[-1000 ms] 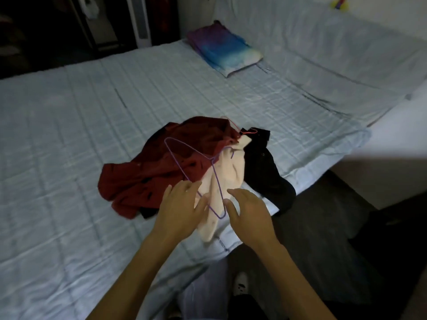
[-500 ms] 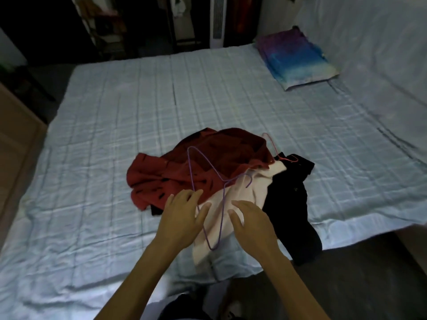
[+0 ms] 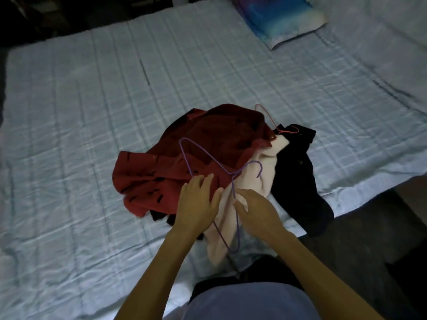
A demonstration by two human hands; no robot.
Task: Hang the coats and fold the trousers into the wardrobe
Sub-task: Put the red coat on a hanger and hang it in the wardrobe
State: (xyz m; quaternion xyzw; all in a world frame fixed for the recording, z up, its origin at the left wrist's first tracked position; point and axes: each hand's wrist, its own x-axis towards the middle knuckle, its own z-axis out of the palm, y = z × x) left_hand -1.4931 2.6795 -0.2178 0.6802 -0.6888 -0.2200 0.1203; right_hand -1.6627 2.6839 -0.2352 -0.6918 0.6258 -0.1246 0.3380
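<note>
Grip, left hand: palm down, fingers spread and loose, closed on nothing. It lies flat over the near edge of the clothing pile, with one arm of the purple wire hanger passing beneath it.

Grip, right hand: palm down, fingers loosely curled over the cream garment, thumb touching or just beside the hanger's other arm. Whether anything is pinched under the fingers cannot be told from where I stand.

Purple wire hanger: lies flat across the pile, hook pointing away to the right over the cream cloth, near corner pointing towards the person between the two forearms.

Cream garment: crumpled, in the middle of the pile, its near end reaching the edge of the bed.

Red coat: rumpled, with small dark marks, lying left of and partly over the cream garment; dark lining shows at its near edge.

Black garment: right of the cream one, touching it, its lower end hanging over the bed's edge.

Pink wire hanger: at the far side of the pile, partly tucked under the red coat, hook resting on the black garment.

Bed: covered in a pale blue checked sheet, creased.

Pillow: blue and purple, at the far right corner, well apart from the pile.
</note>
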